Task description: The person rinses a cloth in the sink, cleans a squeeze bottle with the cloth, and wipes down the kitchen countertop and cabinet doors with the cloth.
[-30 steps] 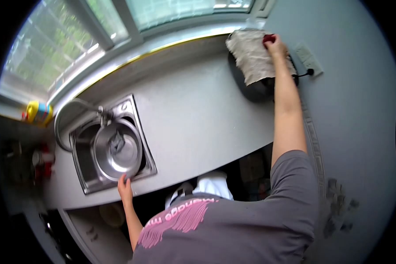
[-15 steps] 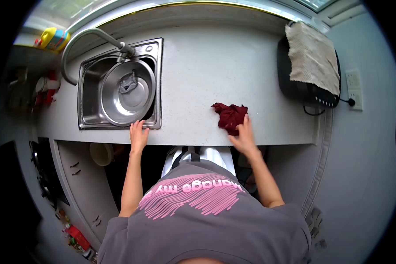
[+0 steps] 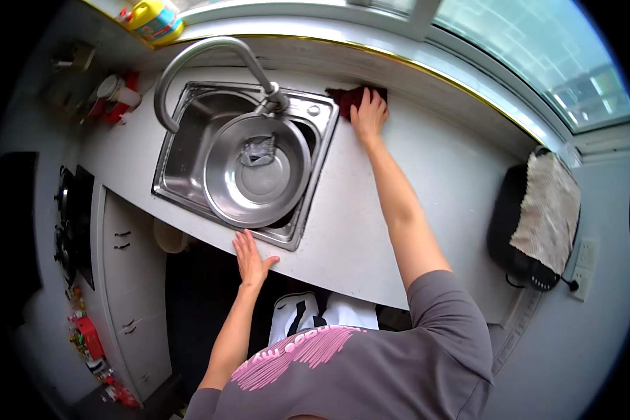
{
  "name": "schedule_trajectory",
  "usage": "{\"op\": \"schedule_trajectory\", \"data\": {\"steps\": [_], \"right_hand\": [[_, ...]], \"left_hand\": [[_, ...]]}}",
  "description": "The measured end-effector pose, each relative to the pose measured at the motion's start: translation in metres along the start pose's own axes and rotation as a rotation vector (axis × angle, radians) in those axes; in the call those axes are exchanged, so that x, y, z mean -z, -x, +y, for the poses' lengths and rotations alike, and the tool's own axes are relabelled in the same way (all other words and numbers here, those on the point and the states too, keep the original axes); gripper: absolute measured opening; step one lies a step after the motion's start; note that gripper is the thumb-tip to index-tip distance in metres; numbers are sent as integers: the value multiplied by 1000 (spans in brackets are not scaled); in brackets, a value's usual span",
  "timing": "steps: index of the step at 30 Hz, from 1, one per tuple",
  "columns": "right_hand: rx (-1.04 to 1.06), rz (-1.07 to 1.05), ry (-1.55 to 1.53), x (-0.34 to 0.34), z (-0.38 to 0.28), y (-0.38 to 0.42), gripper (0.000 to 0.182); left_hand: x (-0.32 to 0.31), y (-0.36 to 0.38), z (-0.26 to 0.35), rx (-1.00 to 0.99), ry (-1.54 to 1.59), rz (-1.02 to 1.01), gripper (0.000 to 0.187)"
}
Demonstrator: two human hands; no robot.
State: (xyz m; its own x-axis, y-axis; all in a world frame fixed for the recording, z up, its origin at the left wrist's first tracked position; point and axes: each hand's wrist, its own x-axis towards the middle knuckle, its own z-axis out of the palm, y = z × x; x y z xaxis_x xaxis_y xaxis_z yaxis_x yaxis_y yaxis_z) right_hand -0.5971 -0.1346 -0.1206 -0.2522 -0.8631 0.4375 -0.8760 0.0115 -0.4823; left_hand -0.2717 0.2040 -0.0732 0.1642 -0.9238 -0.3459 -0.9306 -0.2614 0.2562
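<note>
My right hand (image 3: pixel 369 115) reaches to the back of the white counter (image 3: pixel 399 203) and presses on a dark red cloth (image 3: pixel 346 100), fingers stretched over it. The cloth lies beside the sink's back right corner, near the wall. My left hand (image 3: pixel 253 259) rests on the counter's front edge, just in front of the sink (image 3: pixel 210 112), fingers spread and holding nothing. In the sink sits a round metal basin (image 3: pixel 224 175) with a crumpled grey piece (image 3: pixel 257 150) inside it.
A curved faucet (image 3: pixel 220 43) arches over the sink. The black appliance (image 3: pixel 504 217) with a beige cloth (image 3: pixel 549 210) on top stands at the right. A yellow bottle (image 3: pixel 150 21) is on the back left ledge, with red and white items (image 3: pixel 115 98) below.
My right hand and the red cloth have moved from the counter's front to its back, beside the sink. The view has turned. My left hand stays at the front edge by the sink.
</note>
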Motion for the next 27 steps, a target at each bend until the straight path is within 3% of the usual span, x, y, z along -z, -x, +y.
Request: {"op": "schedule_trajectory", "data": {"steps": [3,6,12,16,18,21,22,27], "right_hand": [[183,-154,162,-23,-15,-15,43],[264,-174,-18,0,0,11,42],[442,-389,10,81,-29,141,48],[531,-570,0,139,-64,221,52],[524,-613,17,158,-71,268,53],[423,-683,37,191,-97,332,53],[413,-701,51,196,-107,348,52],[478,-648,53,176,-159,362,47]], "left_hand": [[0,1,0,-4,15,9,120],[-2,2,1,-30,-45,69,119],[7,-1,11,12,-92,12,117],[6,0,0,-64,-103,50,112],[14,8,-13,-175,-69,66,96],[9,9,-66,-489,245,169,65],[13,15,-81,-504,409,172,57],[41,66,-199,-391,494,197,39]]}}
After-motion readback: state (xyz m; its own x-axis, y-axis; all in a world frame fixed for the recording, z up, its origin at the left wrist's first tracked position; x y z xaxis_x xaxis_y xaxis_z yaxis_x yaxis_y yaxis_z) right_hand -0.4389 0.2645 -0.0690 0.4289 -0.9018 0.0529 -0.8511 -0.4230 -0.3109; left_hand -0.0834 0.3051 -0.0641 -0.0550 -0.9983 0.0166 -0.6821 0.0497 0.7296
